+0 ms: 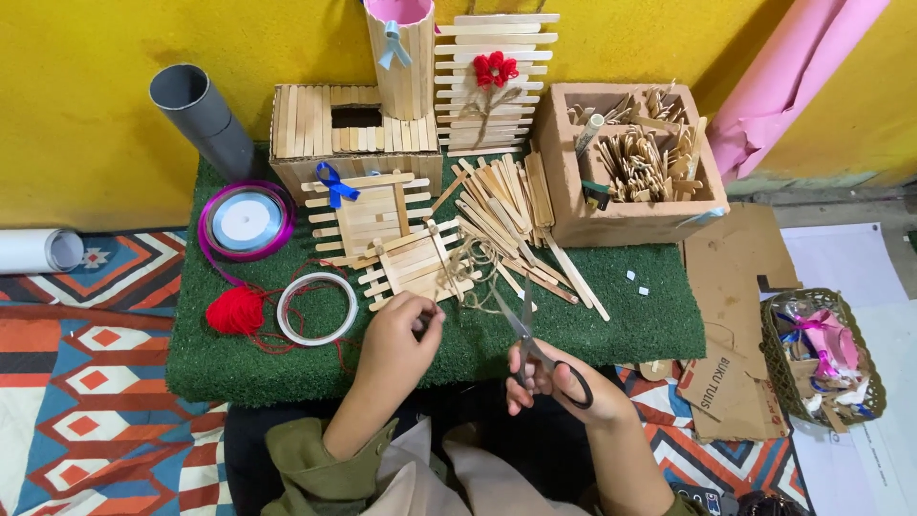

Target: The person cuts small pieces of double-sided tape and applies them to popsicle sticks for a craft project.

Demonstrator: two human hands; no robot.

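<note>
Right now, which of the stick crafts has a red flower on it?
The tall flat panel of sticks leaning against the yellow wall, at the back. A red flower sits on it; the stick crafts in front carry blue bows instead.

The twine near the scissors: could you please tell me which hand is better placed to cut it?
Right, probably. The right hand holds the scissors, blades open and pointing at the twine, while the left hand pinches the twine's end and has no tool.
</note>
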